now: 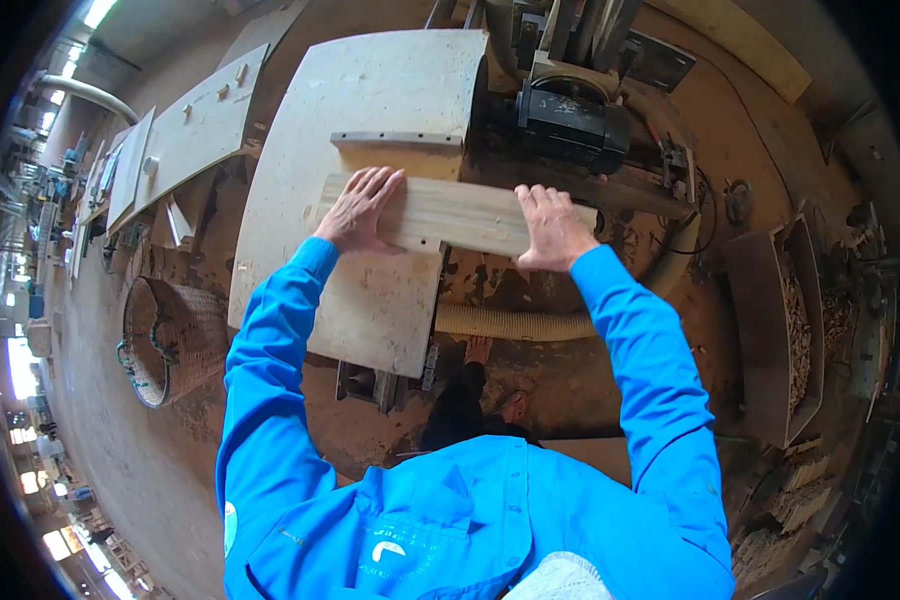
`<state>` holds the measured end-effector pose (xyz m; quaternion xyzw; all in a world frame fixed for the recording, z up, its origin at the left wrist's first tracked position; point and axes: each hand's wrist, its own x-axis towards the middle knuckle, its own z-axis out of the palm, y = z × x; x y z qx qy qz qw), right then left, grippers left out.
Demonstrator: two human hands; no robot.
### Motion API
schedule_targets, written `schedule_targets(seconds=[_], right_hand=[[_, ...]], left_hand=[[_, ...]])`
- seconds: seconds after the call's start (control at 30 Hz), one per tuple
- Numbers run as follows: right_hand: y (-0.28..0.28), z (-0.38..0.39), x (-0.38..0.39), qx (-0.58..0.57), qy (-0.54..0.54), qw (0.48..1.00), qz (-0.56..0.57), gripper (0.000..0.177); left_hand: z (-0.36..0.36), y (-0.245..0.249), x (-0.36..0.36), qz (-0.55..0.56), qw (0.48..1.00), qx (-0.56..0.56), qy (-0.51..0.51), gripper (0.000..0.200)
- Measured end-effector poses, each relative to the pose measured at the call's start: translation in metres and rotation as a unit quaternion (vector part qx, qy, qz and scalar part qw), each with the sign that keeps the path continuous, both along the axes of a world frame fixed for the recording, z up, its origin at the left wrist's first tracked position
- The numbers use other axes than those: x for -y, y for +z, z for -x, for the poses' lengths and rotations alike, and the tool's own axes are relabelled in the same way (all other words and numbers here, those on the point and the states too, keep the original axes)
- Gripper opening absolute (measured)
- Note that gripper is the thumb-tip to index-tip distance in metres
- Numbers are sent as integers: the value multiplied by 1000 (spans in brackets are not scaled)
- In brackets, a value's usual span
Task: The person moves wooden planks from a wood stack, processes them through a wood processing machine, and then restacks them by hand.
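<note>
Hands (365,212) (552,230) grip board (455,216); shirt lettering (413,572) is unreadable

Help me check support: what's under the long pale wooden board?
The board lies partly over the flat pale tabletop; its right part extends past the edge. What it covers can't be seen.

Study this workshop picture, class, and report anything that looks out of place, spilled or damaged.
The floor looks untidy: what seems brown dust covers it around the worktable, and wood strips lie outside the scrap-filled box. The plank between the left hand and right hand shows no visible damage.
</note>
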<state>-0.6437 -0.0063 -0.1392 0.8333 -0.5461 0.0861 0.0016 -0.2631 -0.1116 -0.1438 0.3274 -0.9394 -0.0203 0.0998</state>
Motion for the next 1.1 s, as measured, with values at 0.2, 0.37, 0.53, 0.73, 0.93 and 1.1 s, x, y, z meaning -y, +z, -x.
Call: schedule_targets(seconds=[0.2, 0.37, 0.53, 0.73, 0.93, 1.1], right_hand=[[-6, -6, -14, -12, -12, 1000, 13, 109], [-16, -8, -17, -29, -21, 999, 29, 112], [-18, -10, -14, -22, -32, 999, 13, 114], [-21, -9, -11, -27, -28, 999, 29, 116], [-42, -5, -4, -31, -44, 998, 36, 116], [-48, 8, -68, 14, -71, 995, 66, 115]], left_hand=[[-4, -7, -10, 31, 999, -14, -13, 135], [-6, -22, -12, 49, 999, -18, 4, 134], [-8, -29, -6, 81, 996, -32, -4, 132], [-11, -37, 2, 128, 991, -45, -16, 133], [-11, -49, 13, 159, 986, -56, -15, 130], [-9, -59, 5, 164, 985, -57, -1, 130]])
